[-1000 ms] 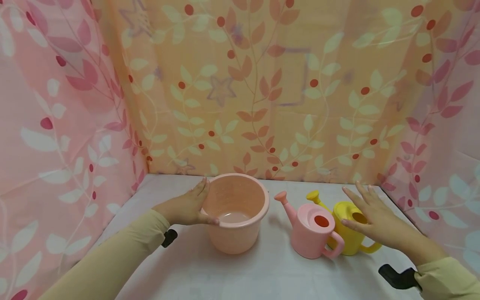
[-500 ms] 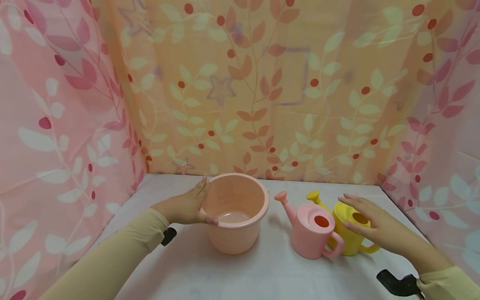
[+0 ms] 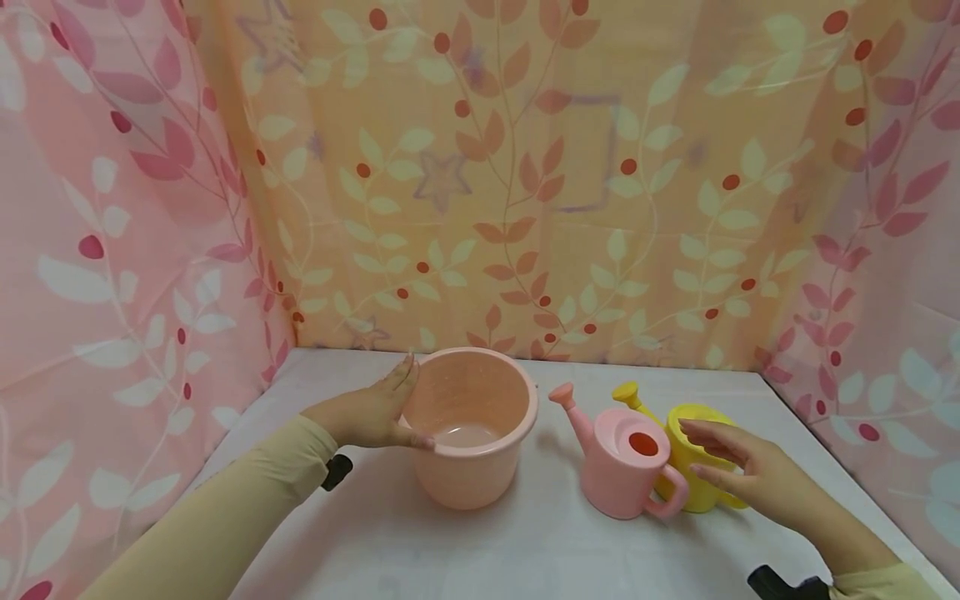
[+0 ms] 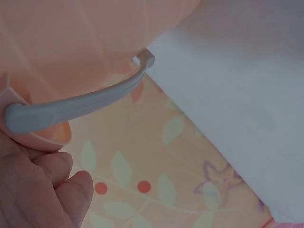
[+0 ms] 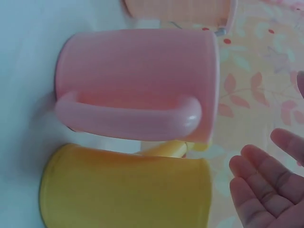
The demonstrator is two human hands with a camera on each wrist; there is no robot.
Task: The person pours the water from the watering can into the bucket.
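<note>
A peach plastic bucket (image 3: 471, 485) stands upright on the white tabletop, its open top facing up. My left hand (image 3: 367, 414) grips its left rim, thumb toward the front. In the left wrist view, curled fingers (image 4: 71, 190) lie against the rim's edge beside a grey handle (image 4: 90, 107). To the right stand a pink watering can (image 3: 617, 475) and, just behind it, a yellow watering can (image 3: 696, 487). My right hand (image 3: 768, 477) hovers by the yellow can's top, fingers extended and partly hiding it. The right wrist view shows these fingers (image 5: 266, 190) apart from both cans.
White cloth covers the table (image 3: 420, 550). An orange leaf-patterned curtain (image 3: 495, 208) closes off the back, with pink patterned curtains (image 3: 135, 275) at the sides. Both cans' spouts point toward the back left.
My right hand has come down from above the yellow watering can to beside its top, its spread fingers drawing closer together. My left hand and the bucket have hardly moved.
</note>
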